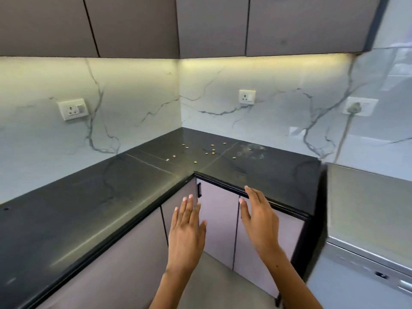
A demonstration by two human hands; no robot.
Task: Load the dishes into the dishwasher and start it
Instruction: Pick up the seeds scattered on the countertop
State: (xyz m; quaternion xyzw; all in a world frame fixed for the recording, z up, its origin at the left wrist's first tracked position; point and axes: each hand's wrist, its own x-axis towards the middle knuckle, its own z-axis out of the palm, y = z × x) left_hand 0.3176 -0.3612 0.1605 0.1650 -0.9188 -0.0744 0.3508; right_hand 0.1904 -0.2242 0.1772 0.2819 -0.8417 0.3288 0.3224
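You are holding both hands out in front of you with nothing in either: your left hand [186, 230] is hanging flat with its fingers straight and close together, and your right hand [258, 217] is likewise spread and relaxed, its fingertips reaching up near the front edge of the black countertop [93, 197]. Both are hovering before the lilac cabinet doors [219, 219] in the inner corner, touching nothing that can be told for sure. The thing you are after, the dishwasher [365, 264], is sitting off to your right at the frame's edge, its silver-grey front and control strip running away along the lower right, past the dark end panel of the counter. So your right hand is lying the nearer of the two, with the cabinet end between it and the machine. No dishes are showing anywhere; the countertop is carrying only a scatter of small pale seeds [209, 150] and a dusty smear. By my reckoning you are barely begun, and you will be needing to turn rightward to face the door before either hand can reach for it.
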